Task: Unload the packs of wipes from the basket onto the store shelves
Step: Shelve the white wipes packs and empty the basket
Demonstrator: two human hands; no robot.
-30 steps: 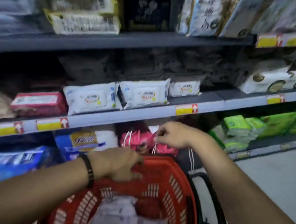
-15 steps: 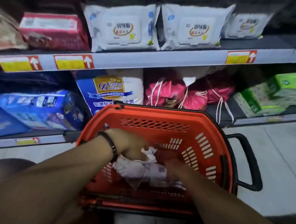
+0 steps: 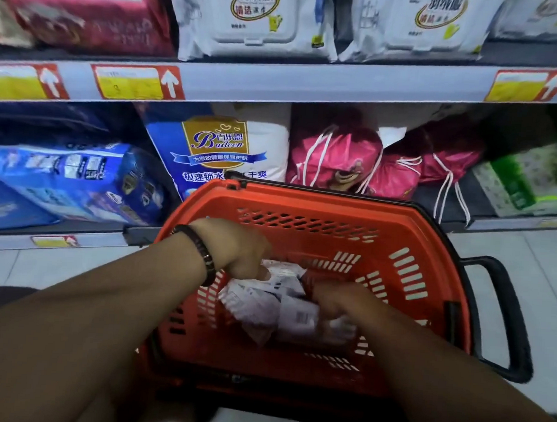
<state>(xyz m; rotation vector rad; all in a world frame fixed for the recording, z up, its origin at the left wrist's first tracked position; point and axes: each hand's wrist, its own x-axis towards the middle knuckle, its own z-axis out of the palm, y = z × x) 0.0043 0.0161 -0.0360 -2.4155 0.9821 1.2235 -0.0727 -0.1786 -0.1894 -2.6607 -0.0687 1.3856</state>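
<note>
Left hand (image 3: pixel 236 250), centre of frame, black beaded bracelet (image 3: pixel 201 252) on the wrist. Its fingers are curled down and pinch the top edge of the white crinkly plastic packs of wipes (image 3: pixel 265 307). Right hand (image 3: pixel 337 301), just right of centre, has its fingers wrapped round the right end of the same bundle, so it is gripping. The exact finger placement is blurred.

The packs of wipes lie on the floor of the red slotted plastic basket (image 3: pixel 336 197), lower centre, not yet lifted. How many packs there are is hard to tell, at least two. The basket's black loop handle (image 3: pixel 507 319) sticks out on the right.

Above the basket a grey metal shelf edge (image 3: pixel 310 80) with yellow price labels (image 3: pixel 135 82) runs across the upper frame. White flip-lid wipes packs (image 3: pixel 255 19) stand on that shelf, top centre. Below it sit a blue-and-white bagged pack (image 3: pixel 216 149) and pink drawstring bags (image 3: pixel 334 159).

Step, as a judgement: grabbing the bundle for the lift-out.

Risks:
- The film is slick and loose, so with each hand on a different pack one could slide out mid-lift.
- A pack corner could snag on the basket's rim or slots.
- The shelf row looks full at the front, so pushing packs in could tip a standing one off.
</note>
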